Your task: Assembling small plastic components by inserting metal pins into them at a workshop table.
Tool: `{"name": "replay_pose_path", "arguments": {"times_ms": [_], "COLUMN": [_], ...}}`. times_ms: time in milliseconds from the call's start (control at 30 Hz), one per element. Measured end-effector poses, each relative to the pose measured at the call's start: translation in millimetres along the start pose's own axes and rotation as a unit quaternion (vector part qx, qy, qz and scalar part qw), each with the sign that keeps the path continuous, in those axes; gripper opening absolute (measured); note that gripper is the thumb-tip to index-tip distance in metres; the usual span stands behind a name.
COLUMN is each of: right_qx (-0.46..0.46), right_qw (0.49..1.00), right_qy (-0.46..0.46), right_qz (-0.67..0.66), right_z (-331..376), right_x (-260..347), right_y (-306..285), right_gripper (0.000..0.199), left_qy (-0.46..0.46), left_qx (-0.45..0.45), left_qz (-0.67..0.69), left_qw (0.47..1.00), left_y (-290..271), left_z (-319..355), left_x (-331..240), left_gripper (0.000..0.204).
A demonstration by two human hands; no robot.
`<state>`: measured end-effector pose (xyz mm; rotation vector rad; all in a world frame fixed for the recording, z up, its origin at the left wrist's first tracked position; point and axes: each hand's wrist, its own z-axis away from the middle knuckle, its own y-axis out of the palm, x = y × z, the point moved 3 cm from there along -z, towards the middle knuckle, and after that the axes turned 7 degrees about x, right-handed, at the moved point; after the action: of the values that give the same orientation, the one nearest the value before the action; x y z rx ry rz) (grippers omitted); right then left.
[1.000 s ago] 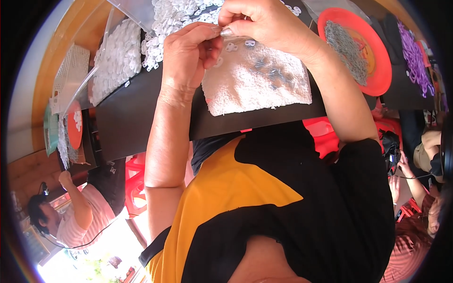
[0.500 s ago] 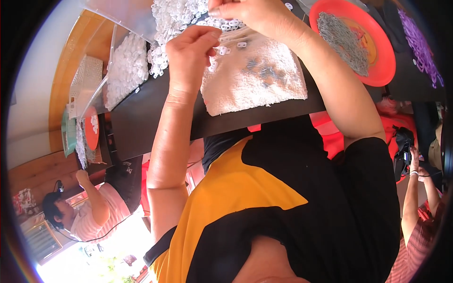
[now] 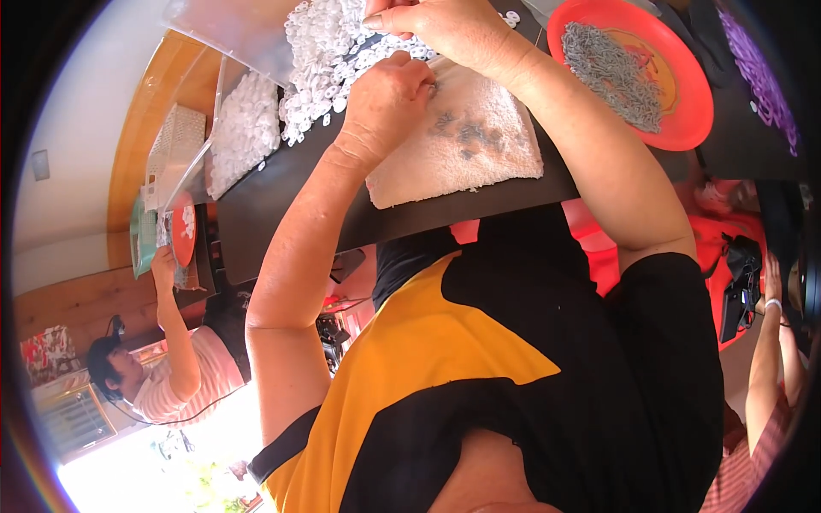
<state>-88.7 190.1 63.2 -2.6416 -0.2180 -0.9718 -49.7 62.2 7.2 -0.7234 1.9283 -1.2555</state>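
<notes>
My left hand (image 3: 389,103) is over the upper left part of a pale towel (image 3: 453,167), its fingers curled down toward the cloth. Whatever its fingertips hold is hidden. My right hand (image 3: 453,30) is farther up, beyond the towel's far edge, thumb and fingers pinched together; I cannot make out what is between them. A heap of small white oval plastic pieces with holes (image 3: 321,51) lies left of and beyond both hands. Several small dark grey pieces (image 3: 470,132) are scattered on the towel. A red plate (image 3: 697,111) of thin grey pieces (image 3: 611,81) stands right of my right forearm.
Clear bags or bins of white pieces (image 3: 244,137) stand at the left of the dark table (image 3: 295,201). Purple pieces (image 3: 761,85) lie at the far right. A co-worker (image 3: 201,368) sits at left, arm extended toward another red plate (image 3: 183,231); another person's arms (image 3: 770,342) show at right.
My left hand has moved right onto the towel, its fingers turning downward. My right hand stays pinched, slightly higher in view. The co-worker at left has stretched an arm upward. The view has shifted slightly.
</notes>
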Motion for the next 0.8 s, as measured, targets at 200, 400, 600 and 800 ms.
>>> {"name": "replay_pose_path", "arguments": {"times_ms": [200,400,600,800], "right_qx": [0.033,0.153,0.173,0.158], "right_qw": [0.997,0.968,0.967,0.969], "right_qy": [0.048,0.200,0.183,0.185], "right_qz": [-0.042,0.011,0.027,-0.035], "right_z": [2,12,23,27], "right_x": [-4,-5,-17,-24], "right_y": [-1,18,33,36], "right_gripper": [0.012,0.012,0.013,0.012], "left_qy": [-0.175,-0.264,-0.228,-0.217], "left_qx": [-0.071,-0.171,-0.202,-0.221], "left_qz": [0.305,0.655,0.692,0.706], "left_qw": [0.933,0.687,0.654,0.636], "left_y": [-11,-21,-16,-9], "left_z": [12,34,40,46], "left_x": [12,26,25,26], "left_gripper": [0.009,0.011,0.011,0.011]}}
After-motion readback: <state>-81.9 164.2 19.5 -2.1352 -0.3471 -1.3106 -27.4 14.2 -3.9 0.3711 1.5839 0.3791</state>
